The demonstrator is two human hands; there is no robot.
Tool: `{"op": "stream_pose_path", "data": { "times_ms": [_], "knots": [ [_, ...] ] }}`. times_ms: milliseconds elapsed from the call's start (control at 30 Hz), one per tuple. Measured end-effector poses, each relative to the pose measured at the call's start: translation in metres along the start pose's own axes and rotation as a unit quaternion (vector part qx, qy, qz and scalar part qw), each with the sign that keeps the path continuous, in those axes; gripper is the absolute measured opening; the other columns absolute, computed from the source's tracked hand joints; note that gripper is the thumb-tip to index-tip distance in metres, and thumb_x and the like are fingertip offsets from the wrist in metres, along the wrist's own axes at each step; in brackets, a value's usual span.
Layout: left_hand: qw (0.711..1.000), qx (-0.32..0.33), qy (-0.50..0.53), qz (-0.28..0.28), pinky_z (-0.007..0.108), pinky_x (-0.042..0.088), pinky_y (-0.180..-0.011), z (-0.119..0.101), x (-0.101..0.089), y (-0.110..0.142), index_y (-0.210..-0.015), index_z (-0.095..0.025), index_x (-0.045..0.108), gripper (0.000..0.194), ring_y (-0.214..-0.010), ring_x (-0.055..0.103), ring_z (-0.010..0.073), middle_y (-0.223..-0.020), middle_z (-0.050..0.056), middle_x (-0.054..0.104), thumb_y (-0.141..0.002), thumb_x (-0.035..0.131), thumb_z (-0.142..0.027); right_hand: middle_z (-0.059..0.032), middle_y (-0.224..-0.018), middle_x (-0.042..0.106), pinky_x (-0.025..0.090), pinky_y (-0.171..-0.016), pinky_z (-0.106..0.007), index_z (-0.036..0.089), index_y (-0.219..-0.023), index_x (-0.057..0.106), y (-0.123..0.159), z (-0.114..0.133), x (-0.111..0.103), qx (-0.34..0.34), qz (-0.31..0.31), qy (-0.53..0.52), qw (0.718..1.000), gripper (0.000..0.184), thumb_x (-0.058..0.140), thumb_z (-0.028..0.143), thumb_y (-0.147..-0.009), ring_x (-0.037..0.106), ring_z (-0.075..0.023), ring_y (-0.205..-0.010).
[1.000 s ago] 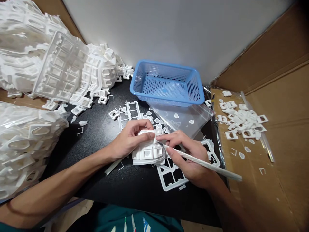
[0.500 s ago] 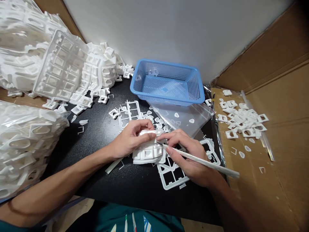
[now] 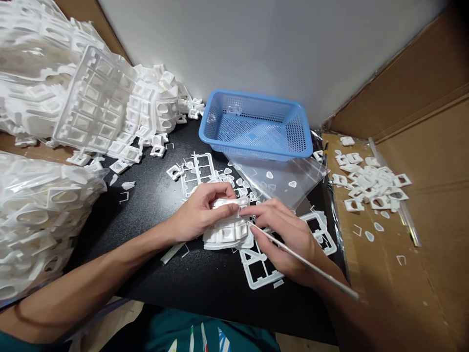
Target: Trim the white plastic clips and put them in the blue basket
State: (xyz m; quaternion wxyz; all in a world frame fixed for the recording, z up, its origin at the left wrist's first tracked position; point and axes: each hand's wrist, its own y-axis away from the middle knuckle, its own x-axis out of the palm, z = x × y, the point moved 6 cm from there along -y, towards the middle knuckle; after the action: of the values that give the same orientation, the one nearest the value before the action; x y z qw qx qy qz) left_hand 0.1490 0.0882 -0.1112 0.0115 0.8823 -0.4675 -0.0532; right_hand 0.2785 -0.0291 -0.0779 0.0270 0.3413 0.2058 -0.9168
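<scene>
Gripping the white stack (image 3: 227, 234) in the left hand (image 3: 205, 208), closed over its upper left side, with thumb (image 3: 224, 212) laid across the top. Pinching the slender tool (image 3: 311, 264) in the right hand (image 3: 287, 237), with index finger (image 3: 252, 210) stretched onto the stack beside that thumb. Working over the middle of the desk (image 3: 146, 274), nearer than the basket (image 3: 252, 150); can't tell whether resting the stack's underside on anything.

Could slip with the tool's tip, set at the stack's right side close to the left thumb; likeliest after pushing hard, catching on an edge, then breaking free. Can't make out the tip's sharpness, so best treated as able to cut. Might graze the outstretched index finger too, for being so close to the tip. With the stack bowed and layered at its near edge, could press unevenly, slide the layers apart and lose the left hand's hold. Might tear or mark a wall by levering too steeply. Could also drop a small bit among the chips (image 3: 240, 182), or drag the frame (image 3: 258, 274) lying beneath the right hand.
</scene>
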Motion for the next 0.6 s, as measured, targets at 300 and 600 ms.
{"op": "stream_pose_path", "data": {
  "times_ms": [300, 600],
  "knots": [
    [0.999, 0.018, -0.033, -0.037, 0.024, 0.037, -0.064, -0.001, -0.002, 0.001, -0.087, -0.016, 0.06, 0.015, -0.072, 0.046, 0.0117, -0.079, -0.002, 0.055, -0.094, 0.067, -0.028, -0.0207, -0.129, 0.069, 0.06, -0.085, -0.047, 0.019, -0.094, 0.055, 0.006, 0.012, 0.019, -0.078, 0.005, 0.254, 0.964, 0.018, 0.059, 0.001, -0.094, 0.066, -0.0292, -0.1],
    [0.997, 0.022, 0.052, -0.053, 0.022, 0.036, -0.057, -0.001, -0.005, 0.005, -0.083, -0.015, 0.06, 0.016, -0.065, 0.048, 0.0094, -0.075, -0.003, 0.057, -0.091, 0.07, -0.025, -0.0221, -0.113, 0.072, 0.062, -0.083, -0.048, 0.016, -0.096, 0.058, 0.005, 0.004, 0.011, -0.061, -0.031, 0.299, 0.952, 0.017, 0.053, 0.0, -0.098, 0.066, -0.0299, -0.1]
  ]
}}
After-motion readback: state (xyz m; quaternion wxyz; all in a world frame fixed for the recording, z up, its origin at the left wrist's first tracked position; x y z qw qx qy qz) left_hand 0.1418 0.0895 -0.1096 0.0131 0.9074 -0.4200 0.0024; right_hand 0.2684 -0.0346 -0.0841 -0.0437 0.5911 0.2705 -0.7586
